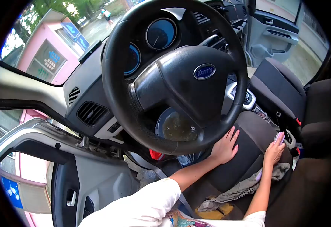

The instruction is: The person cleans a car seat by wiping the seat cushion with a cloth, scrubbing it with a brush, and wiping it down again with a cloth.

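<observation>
My left hand (225, 146) lies flat on the dark driver's seat (245, 160), its fingers stretched out just beside the steering wheel rim. My right hand (274, 152) is closed around a pink-lilac brush (280, 137) at the seat's right side. The brush's bristles show near my fingertips, and a lilac strip shows below the hand. Under my right forearm, a crumpled grey cloth (231, 195) lies across the seat, with a yellow cloth (221, 212) partly beneath it.
A black steering wheel (177, 75) fills the space ahead. Behind its lower rim sits a round basin of murky liquid (178, 126). A red item (156, 154) is near it. The gear lever (247, 97) and passenger seat (279, 85) are right; the driver's door (101, 178) stands ajar left.
</observation>
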`<state>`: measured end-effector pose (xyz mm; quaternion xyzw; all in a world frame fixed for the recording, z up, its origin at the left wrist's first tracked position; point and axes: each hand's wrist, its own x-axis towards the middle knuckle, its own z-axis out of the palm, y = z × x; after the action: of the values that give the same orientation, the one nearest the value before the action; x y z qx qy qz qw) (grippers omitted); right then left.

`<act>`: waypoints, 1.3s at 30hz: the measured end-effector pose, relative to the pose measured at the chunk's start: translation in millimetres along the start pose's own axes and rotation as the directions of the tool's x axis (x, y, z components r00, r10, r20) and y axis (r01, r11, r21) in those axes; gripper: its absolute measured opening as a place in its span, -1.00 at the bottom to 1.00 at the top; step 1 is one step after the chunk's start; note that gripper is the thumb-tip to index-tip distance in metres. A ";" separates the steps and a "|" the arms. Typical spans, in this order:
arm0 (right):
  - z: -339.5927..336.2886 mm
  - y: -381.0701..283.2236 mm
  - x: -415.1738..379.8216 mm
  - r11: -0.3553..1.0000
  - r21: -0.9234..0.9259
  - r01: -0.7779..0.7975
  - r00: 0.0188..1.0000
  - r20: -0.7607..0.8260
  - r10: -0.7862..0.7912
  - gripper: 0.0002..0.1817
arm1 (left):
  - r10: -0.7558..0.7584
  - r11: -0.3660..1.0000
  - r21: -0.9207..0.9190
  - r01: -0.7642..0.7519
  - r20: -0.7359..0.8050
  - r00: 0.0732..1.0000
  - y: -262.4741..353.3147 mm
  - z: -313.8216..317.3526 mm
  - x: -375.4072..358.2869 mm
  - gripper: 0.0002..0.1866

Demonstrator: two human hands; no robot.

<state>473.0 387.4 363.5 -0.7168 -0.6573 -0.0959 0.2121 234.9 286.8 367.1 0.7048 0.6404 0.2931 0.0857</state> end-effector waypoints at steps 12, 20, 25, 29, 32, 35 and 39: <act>-29.0 33.2 45.5 0.987 0.153 0.058 0.976 0.199 -0.088 -0.57 | -0.004 1.000 -0.024 0.004 0.002 1.000 -2.2 -1.6 1.5 -0.30; 6.7 -72.7 52.3 0.964 0.256 -0.065 0.987 0.161 0.024 -0.60 | 0.003 1.000 0.004 -0.003 -0.006 1.000 -1.3 1.5 -0.3 -0.30; -8.4 -34.5 51.6 0.947 0.102 0.305 0.944 0.101 -0.315 -0.56 | 0.018 1.000 0.001 -0.018 -0.032 0.999 -0.7 4.6 -2.2 -0.30; -3.7 114.6 12.5 0.980 -0.123 0.158 0.987 0.007 -0.158 -0.40 | 0.013 1.000 -0.010 -0.014 -0.038 0.999 -2.3 1.7 -1.2 -0.30; 22.9 74.1 18.8 0.998 0.055 0.003 0.998 0.056 -0.006 -0.49 | -0.002 1.000 -0.026 0.001 -0.032 0.999 -1.8 1.6 -1.9 -0.30; 46.3 -52.8 31.9 0.941 0.333 0.065 0.998 -0.040 -0.054 -0.57 | 0.011 1.000 -0.002 -0.011 -0.051 0.999 -4.9 4.7 1.6 -0.30; 50.2 -67.4 33.4 0.942 0.233 0.240 0.967 0.023 -0.252 -0.57 | 0.024 1.000 -0.003 -0.024 -0.053 0.998 -2.2 5.7 -1.7 -0.29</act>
<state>403.6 442.1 344.7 -0.6023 -0.7536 -0.0265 0.2619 236.0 286.9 360.9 0.7041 0.6335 0.3140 0.0665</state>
